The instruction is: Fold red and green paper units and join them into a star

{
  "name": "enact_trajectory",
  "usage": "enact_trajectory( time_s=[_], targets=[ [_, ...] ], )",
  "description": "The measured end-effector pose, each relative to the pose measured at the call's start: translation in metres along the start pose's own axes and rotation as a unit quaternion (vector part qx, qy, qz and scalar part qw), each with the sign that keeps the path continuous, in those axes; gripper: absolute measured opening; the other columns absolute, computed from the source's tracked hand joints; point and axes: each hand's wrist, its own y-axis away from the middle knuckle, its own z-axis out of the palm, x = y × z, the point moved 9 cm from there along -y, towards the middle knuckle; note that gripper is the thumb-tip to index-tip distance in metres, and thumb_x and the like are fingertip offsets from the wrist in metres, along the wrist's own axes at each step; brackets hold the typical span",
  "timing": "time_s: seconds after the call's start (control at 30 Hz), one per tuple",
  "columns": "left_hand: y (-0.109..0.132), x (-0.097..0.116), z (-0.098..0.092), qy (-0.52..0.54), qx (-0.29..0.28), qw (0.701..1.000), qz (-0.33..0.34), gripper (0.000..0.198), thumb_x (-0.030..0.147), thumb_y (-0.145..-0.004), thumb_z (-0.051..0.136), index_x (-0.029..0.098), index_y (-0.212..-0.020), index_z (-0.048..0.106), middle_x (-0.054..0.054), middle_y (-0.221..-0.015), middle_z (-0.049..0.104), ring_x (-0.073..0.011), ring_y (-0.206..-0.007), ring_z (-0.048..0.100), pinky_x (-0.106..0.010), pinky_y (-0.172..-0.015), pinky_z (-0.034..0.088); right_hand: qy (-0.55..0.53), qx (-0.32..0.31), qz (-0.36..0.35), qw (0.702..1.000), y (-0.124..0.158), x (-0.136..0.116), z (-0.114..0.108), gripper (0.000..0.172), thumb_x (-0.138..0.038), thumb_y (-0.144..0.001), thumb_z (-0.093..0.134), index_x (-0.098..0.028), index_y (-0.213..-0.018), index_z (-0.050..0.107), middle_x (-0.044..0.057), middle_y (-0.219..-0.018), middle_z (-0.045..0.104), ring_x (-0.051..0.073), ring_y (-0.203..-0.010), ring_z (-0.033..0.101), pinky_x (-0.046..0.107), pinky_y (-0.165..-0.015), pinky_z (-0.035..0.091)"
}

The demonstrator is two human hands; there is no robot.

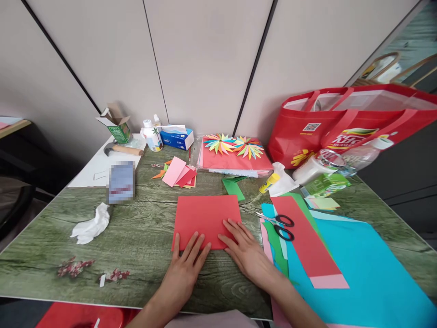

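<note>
A red sheet of paper (206,216) lies flat on the table in front of me, its long side running left to right. My left hand (187,259) rests on the sheet's lower left edge with the fingers stretched out and a little apart. On its lower right part lies my right hand (244,243), fingers extended and pressed down lightly. Neither hand grips anything. Just right of my right hand is a pair of black-handled scissors (282,228), lying on coloured paper strips. Beyond the sheet sits a folded green paper (234,187).
Blue paper (358,269) and a red strip (309,237) cover the right side. Behind stand a red bag (307,123), a yellow glue stick (269,183), paper stars (235,146) and a tissue pack (175,138). To the left lie a hammer (124,149) and a crumpled tissue (91,225).
</note>
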Motion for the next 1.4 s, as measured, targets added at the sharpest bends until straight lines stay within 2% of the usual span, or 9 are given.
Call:
enact_trajectory(
  time_s=[0.17,0.3,0.43,0.5,0.6,0.73,0.93,1.27,1.4],
  targets=[
    [0.001,0.000,0.004,0.014,-0.014,1.000,-0.003,0.065,-0.002,-0.071,0.035,0.019,-0.132,0.037,-0.009,-0.137,0.042,-0.0249,-0.129,0.029,-0.058,-0.103,-0.001,0.007,0.009,-0.003,1.000,0.002,0.000,0.003,0.030,-0.020,-0.088,0.046,-0.023,-0.116,0.055,0.011,-0.136,0.040,0.025,-0.129,0.029,0.049,-0.099,0.036],
    [0.002,-0.001,0.007,0.028,-0.026,0.999,-0.011,0.068,-0.002,-0.071,0.036,0.020,-0.135,0.033,-0.010,-0.138,0.039,-0.0262,-0.130,0.025,-0.059,-0.103,0.008,0.001,0.010,0.001,1.000,0.002,0.000,0.003,0.029,-0.019,-0.087,0.047,-0.023,-0.114,0.056,0.012,-0.135,0.041,0.025,-0.129,0.029,0.049,-0.099,0.035],
    [0.004,-0.006,0.005,0.043,-0.014,0.997,-0.055,0.073,-0.004,-0.069,0.041,0.024,-0.136,0.031,-0.016,-0.141,0.032,-0.0352,-0.132,0.018,-0.058,-0.098,0.023,-0.001,0.012,-0.005,1.000,0.001,0.001,0.003,0.030,-0.018,-0.086,0.048,-0.023,-0.115,0.055,0.012,-0.137,0.038,0.026,-0.130,0.027,0.050,-0.099,0.035],
    [0.005,-0.008,0.004,0.050,-0.007,0.997,-0.065,0.075,-0.004,-0.068,0.044,0.025,-0.136,0.031,-0.019,-0.141,0.029,-0.0387,-0.131,0.016,-0.058,-0.097,0.027,0.004,0.013,-0.011,1.000,0.002,0.000,0.004,0.031,-0.017,-0.086,0.048,-0.023,-0.115,0.055,0.012,-0.137,0.038,0.027,-0.130,0.026,0.053,-0.098,0.035],
    [0.006,-0.008,0.006,0.056,-0.009,0.996,-0.063,0.076,-0.003,-0.069,0.045,0.025,-0.137,0.028,-0.019,-0.142,0.026,-0.0390,-0.131,0.017,-0.058,-0.097,0.026,0.025,0.036,-0.004,0.999,0.010,-0.004,0.005,0.036,-0.011,-0.085,0.045,-0.021,-0.118,0.053,0.013,-0.136,0.039,0.029,-0.132,0.021,0.057,-0.098,0.033],
    [0.007,-0.008,0.009,0.064,-0.013,0.996,-0.061,0.074,0.003,-0.072,0.047,0.027,-0.138,0.024,-0.017,-0.144,0.023,-0.0380,-0.131,0.016,-0.058,-0.098,0.026,0.050,0.066,0.015,0.996,0.027,-0.013,0.010,0.048,-0.002,-0.081,0.040,-0.017,-0.127,0.044,0.014,-0.138,0.036,0.030,-0.132,0.018,0.053,-0.097,0.038],
    [0.007,-0.008,0.008,0.060,0.005,0.996,-0.060,0.071,0.002,-0.073,0.047,0.027,-0.137,0.028,-0.017,-0.143,0.027,-0.0375,-0.131,0.017,-0.058,-0.097,0.027,0.077,0.047,0.019,0.996,0.036,-0.018,0.019,0.049,-0.006,-0.083,0.041,-0.016,-0.131,0.039,0.012,-0.141,0.032,0.032,-0.132,0.016,0.053,-0.097,0.038],
    [0.002,-0.007,0.006,0.044,-0.004,0.998,-0.052,0.071,-0.004,-0.071,0.040,0.023,-0.136,0.030,-0.018,-0.141,0.031,-0.0322,-0.131,0.022,-0.058,-0.098,0.025,0.068,0.027,0.029,0.997,0.033,-0.015,0.019,0.046,-0.010,-0.084,0.042,-0.015,-0.130,0.041,0.015,-0.138,0.036,0.028,-0.131,0.022,0.049,-0.099,0.037],
    [0.002,-0.006,0.004,0.037,-0.004,0.998,-0.049,0.070,-0.005,-0.071,0.040,0.021,-0.135,0.033,-0.020,-0.138,0.035,-0.0330,-0.130,0.024,-0.058,-0.098,0.024,0.072,0.014,0.026,0.997,0.030,-0.016,0.017,0.045,-0.010,-0.084,0.042,-0.015,-0.128,0.042,0.014,-0.137,0.038,0.027,-0.131,0.024,0.050,-0.100,0.035]
  ],
)
